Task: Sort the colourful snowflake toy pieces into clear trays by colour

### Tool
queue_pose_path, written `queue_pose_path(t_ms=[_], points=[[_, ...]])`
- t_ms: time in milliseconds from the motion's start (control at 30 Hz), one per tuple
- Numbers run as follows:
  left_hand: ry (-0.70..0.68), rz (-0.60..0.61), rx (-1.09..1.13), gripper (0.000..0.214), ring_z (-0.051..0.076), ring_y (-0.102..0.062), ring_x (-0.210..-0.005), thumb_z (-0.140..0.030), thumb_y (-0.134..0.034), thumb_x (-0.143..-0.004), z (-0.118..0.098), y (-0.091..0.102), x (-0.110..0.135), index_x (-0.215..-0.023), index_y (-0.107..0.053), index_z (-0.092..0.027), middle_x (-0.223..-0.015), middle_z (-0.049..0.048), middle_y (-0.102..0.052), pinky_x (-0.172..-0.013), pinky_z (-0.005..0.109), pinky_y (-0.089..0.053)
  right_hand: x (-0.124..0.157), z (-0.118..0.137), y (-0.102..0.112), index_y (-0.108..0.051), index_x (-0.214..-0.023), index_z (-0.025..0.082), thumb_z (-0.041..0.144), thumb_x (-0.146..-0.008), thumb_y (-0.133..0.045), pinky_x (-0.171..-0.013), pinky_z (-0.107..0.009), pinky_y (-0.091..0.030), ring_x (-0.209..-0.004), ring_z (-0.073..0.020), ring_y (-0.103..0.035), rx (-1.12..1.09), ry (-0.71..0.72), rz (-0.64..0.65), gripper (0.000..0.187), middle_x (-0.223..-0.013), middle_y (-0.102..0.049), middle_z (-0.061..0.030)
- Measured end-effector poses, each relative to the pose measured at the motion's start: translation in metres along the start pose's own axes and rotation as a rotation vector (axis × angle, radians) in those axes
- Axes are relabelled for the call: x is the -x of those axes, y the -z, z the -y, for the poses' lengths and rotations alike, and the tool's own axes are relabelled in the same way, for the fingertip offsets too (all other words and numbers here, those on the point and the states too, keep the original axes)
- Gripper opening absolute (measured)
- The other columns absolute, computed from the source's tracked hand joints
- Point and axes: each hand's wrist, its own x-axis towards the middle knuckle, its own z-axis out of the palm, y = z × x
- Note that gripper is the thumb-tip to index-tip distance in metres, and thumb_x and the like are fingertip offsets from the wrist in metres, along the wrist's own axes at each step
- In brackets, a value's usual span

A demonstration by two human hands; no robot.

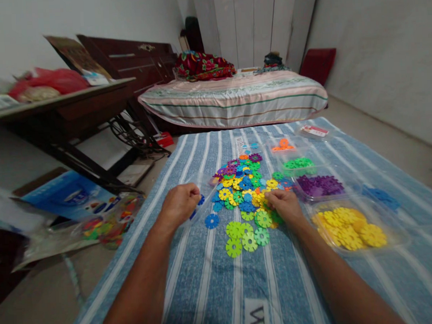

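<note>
My left hand (181, 204) is closed in a fist over a clear plastic container (202, 180) at the left of the pile. Dark blue notched discs (193, 214) show beside and below its fingers; whether one is held is hidden. My right hand (285, 204) has its fingers pinched together at the right edge of a heap of mixed-colour notched discs (246, 182). Yellow pieces (260, 198) lie by its fingertips, and what it grips cannot be made out. A blue disc (212, 221) lies alone between the hands. Light green discs (234, 247) spread nearest me.
At right stand clear containers of yellow discs (348, 229), purple discs (320, 185), green discs (299, 163) and orange discs (283, 145). Blue discs (382, 197) sit farther right. A lidded clear box (314, 131) is at the far corner of the striped cloth (207, 296). Beyond stands a bed (234, 96).
</note>
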Motion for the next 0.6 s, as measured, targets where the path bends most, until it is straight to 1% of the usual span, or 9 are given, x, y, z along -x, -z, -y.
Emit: queue_pose_path(t_ms=[67,133,267,300,400,467,500,600], points=[[0.053,0.008,-0.098,0.010,0.015,-0.060,-0.064,-0.022,-0.057,-0.071,0.011,0.007,-0.004,-0.069,-0.066,-0.020,-0.063,-0.0011,-0.065,-0.060,0.024,-0.038,0.000,0.000,0.000,-0.055,-0.048,0.019,0.052,-0.074,-0.062,-0.048,-0.024,-0.033,-0.047,-0.0100,-0.043,-0.009,-0.002,0.000,0.042,-0.047,-0.051,0.0008],[0.084,0.036,-0.180,0.012,0.016,-0.062,-0.068,-0.021,-0.056,-0.073,0.019,0.010,-0.007,-0.071,-0.068,-0.020,-0.068,0.0005,-0.068,-0.062,0.024,-0.039,0.000,0.000,0.000,-0.055,-0.048,0.019,0.052,-0.074,-0.062,-0.048,-0.024,-0.034,-0.046,-0.0100,-0.043,-0.016,-0.001,0.003,0.042,-0.047,-0.050,0.0009],[0.121,0.110,-0.330,0.013,0.019,-0.065,-0.079,-0.019,-0.056,-0.073,0.023,0.012,-0.007,-0.073,-0.069,-0.021,-0.080,0.0029,-0.072,-0.065,0.024,-0.040,0.000,-0.002,0.000,-0.055,-0.048,0.018,0.053,-0.074,-0.062,-0.048,-0.023,-0.034,-0.046,-0.0097,-0.044,-0.015,0.007,-0.003,0.044,-0.047,-0.051,0.0008],[0.131,0.106,-0.360,0.014,0.019,-0.065,-0.081,-0.020,-0.055,-0.074,0.023,0.012,-0.005,-0.074,-0.069,-0.022,-0.081,0.0031,-0.072,-0.065,0.025,-0.040,0.000,-0.002,0.000,-0.056,-0.048,0.018,0.054,-0.073,-0.062,-0.048,-0.023,-0.034,-0.046,-0.0097,-0.044,-0.014,0.006,-0.007,0.045,-0.047,-0.052,0.0006],[0.144,0.029,-0.380,0.017,0.019,-0.064,-0.081,-0.021,-0.051,-0.078,0.016,0.011,0.001,-0.078,-0.068,-0.022,-0.081,0.0029,-0.071,-0.065,0.025,-0.039,0.000,-0.003,-0.001,-0.057,-0.049,0.018,0.058,-0.073,-0.062,-0.048,-0.023,-0.035,-0.047,-0.0103,-0.045,-0.017,0.004,-0.010,0.046,-0.048,-0.053,0.0001],[0.093,0.007,-0.305,0.017,0.018,-0.063,-0.078,-0.022,-0.050,-0.080,0.009,0.007,0.008,-0.079,-0.067,-0.022,-0.078,0.0024,-0.070,-0.065,0.026,-0.038,0.000,-0.003,-0.001,-0.057,-0.049,0.018,0.059,-0.072,-0.063,-0.048,-0.024,-0.036,-0.047,-0.0106,-0.046,-0.021,0.002,-0.014,0.047,-0.048,-0.053,-0.0001],[0.044,0.024,-0.245,0.017,0.018,-0.062,-0.076,-0.023,-0.050,-0.080,0.004,0.003,0.012,-0.078,-0.067,-0.021,-0.077,0.0022,-0.069,-0.066,0.025,-0.039,0.000,-0.003,-0.001,-0.057,-0.049,0.018,0.059,-0.072,-0.063,-0.049,-0.024,-0.036,-0.047,-0.0106,-0.045,-0.022,0.001,-0.017,0.047,-0.048,-0.053,-0.0001],[-0.149,0.152,-0.068,0.016,0.017,-0.061,-0.075,-0.025,-0.051,-0.080,-0.012,-0.014,0.027,-0.075,-0.065,-0.020,-0.077,0.0020,-0.068,-0.067,0.025,-0.039,0.001,-0.002,-0.001,-0.057,-0.049,0.019,0.060,-0.071,-0.063,-0.049,-0.024,-0.037,-0.048,-0.0108,-0.046,-0.021,0.001,-0.017,0.048,-0.048,-0.053,-0.0003]])
